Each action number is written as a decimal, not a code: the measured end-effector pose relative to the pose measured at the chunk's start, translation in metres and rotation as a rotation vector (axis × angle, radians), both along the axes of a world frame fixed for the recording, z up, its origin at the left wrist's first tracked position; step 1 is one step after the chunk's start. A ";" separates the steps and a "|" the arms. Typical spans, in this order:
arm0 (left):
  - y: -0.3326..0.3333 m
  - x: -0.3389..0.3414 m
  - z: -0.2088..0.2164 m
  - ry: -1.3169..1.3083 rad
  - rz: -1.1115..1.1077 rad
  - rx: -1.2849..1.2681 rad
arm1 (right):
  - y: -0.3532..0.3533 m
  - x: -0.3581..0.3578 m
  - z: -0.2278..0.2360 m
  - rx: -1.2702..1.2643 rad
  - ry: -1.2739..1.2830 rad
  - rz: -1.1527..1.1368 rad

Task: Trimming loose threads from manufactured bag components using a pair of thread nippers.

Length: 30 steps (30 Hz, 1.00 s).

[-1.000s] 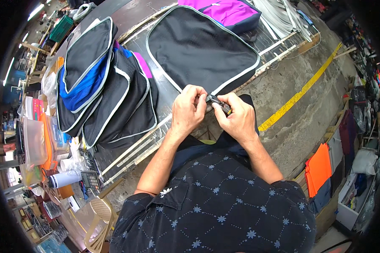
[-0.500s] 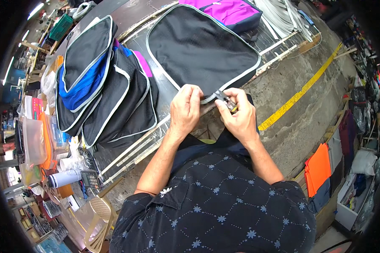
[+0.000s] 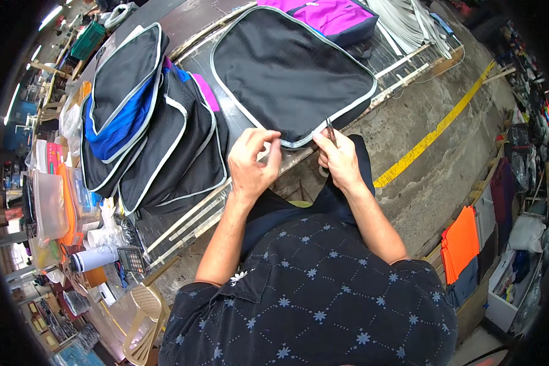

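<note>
A black mesh-topped fabric bag (image 3: 290,73) with light grey piping lies on the table's near edge, its closest corner between my hands. My left hand (image 3: 253,161) is at the left of that corner, thumb and forefinger curled to a pinch; whatever lies between the tips is too small to make out. At the corner's right side my right hand (image 3: 340,161) is closed around small dark snips (image 3: 330,129), their slim points standing up past the piping. My palm and fingers hide the handle.
Stacked black and blue bags (image 3: 171,140) with grey piping are on the left. Behind the bag lies a magenta bag (image 3: 332,21), beside white strips (image 3: 402,24). A calculator (image 3: 131,259) and a white bottle (image 3: 94,258) stand lower left. A yellow line (image 3: 433,137) crosses the floor.
My left hand has shifted left and its fingers have curled apart from the corner. My right hand has turned, so the dark tool now points up instead of lying sideways.
</note>
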<state>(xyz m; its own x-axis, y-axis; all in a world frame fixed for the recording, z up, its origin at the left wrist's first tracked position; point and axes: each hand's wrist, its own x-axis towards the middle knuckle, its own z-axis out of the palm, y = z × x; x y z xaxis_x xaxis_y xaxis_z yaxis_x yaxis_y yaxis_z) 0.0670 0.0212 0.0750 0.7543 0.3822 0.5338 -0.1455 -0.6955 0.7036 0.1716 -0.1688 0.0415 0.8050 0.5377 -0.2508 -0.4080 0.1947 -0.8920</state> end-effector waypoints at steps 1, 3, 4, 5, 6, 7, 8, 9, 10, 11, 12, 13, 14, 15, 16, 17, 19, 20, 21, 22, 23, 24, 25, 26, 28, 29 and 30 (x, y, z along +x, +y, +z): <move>0.000 -0.003 -0.001 -0.009 -0.030 0.057 | 0.000 0.000 0.001 -0.001 0.000 0.003; -0.005 -0.003 -0.004 -0.024 -0.025 0.113 | -0.001 -0.001 0.004 -0.049 -0.033 -0.010; -0.008 -0.003 -0.006 -0.013 -0.014 0.183 | -0.001 -0.002 0.004 -0.050 -0.034 -0.009; -0.010 -0.003 -0.008 -0.002 -0.002 0.252 | -0.001 -0.003 0.005 -0.075 -0.080 -0.022; -0.014 -0.002 -0.011 0.039 0.009 0.185 | -0.001 -0.003 0.005 -0.100 -0.126 -0.037; -0.017 -0.002 -0.012 0.038 0.010 0.184 | -0.001 -0.003 0.005 -0.100 -0.127 -0.036; -0.020 -0.002 -0.014 0.063 0.010 0.074 | -0.002 -0.003 0.005 -0.135 -0.148 -0.033; -0.022 -0.002 -0.013 0.088 0.008 -0.037 | -0.002 -0.002 0.004 -0.170 -0.170 -0.032; -0.024 -0.002 -0.012 0.087 0.006 -0.037 | -0.002 -0.002 0.002 -0.171 -0.170 -0.034; -0.026 -0.002 -0.010 0.109 -0.015 -0.141 | -0.002 -0.002 0.000 -0.195 -0.229 -0.043; -0.026 -0.003 -0.008 0.130 -0.033 -0.243 | -0.001 -0.002 -0.001 -0.218 -0.288 -0.050; -0.026 -0.004 -0.010 0.129 -0.034 -0.241 | -0.001 -0.002 -0.001 -0.217 -0.288 -0.051; -0.026 -0.006 -0.013 0.122 -0.074 -0.344 | 0.000 -0.002 0.000 -0.223 -0.303 -0.054; -0.026 -0.008 -0.014 0.115 -0.114 -0.447 | 0.000 -0.003 0.001 -0.231 -0.317 -0.055; -0.026 -0.008 -0.014 0.116 -0.114 -0.446 | 0.001 -0.005 0.003 -0.230 -0.316 -0.056; -0.026 -0.009 -0.014 0.109 -0.110 -0.390 | 0.001 -0.007 0.006 -0.223 -0.300 -0.050; -0.027 -0.009 -0.014 0.102 -0.107 -0.333 | 0.001 -0.008 0.008 -0.217 -0.283 -0.046; -0.028 -0.008 -0.013 0.072 -0.065 -0.245 | 0.001 -0.008 0.009 -0.221 -0.316 -0.044; -0.030 -0.006 -0.010 0.043 -0.024 -0.157 | 0.000 -0.008 0.009 -0.225 -0.348 -0.042; -0.032 -0.005 -0.005 0.043 -0.025 -0.157 | 0.000 -0.008 0.008 -0.225 -0.348 -0.043; -0.034 -0.005 0.000 0.065 -0.005 -0.088 | -0.001 -0.008 0.008 -0.217 -0.352 -0.043; -0.034 -0.005 0.004 0.088 0.017 -0.018 | 0.000 -0.008 0.008 -0.208 -0.356 -0.042; -0.033 -0.005 0.003 0.088 0.017 -0.019 | 0.000 -0.009 0.009 -0.208 -0.356 -0.041; -0.032 -0.003 0.000 0.062 0.021 0.098 | 0.000 -0.009 0.010 -0.210 -0.359 -0.043; -0.029 -0.001 -0.005 0.035 0.027 0.215 | -0.001 -0.009 0.009 -0.211 -0.363 -0.042; -0.027 0.000 -0.008 -0.012 0.001 0.230 | -0.002 -0.008 0.007 -0.237 -0.381 -0.029; -0.027 0.000 -0.009 -0.057 -0.026 0.244 | -0.002 -0.007 0.007 -0.264 -0.397 -0.018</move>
<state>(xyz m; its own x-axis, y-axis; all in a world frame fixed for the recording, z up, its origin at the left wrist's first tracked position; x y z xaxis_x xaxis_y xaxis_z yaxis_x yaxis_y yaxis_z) 0.0673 -0.0056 0.0655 0.7282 0.2178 0.6499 -0.2004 -0.8391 0.5057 0.1645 -0.1708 0.0489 0.8747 0.4822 -0.0477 -0.0238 -0.0556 -0.9982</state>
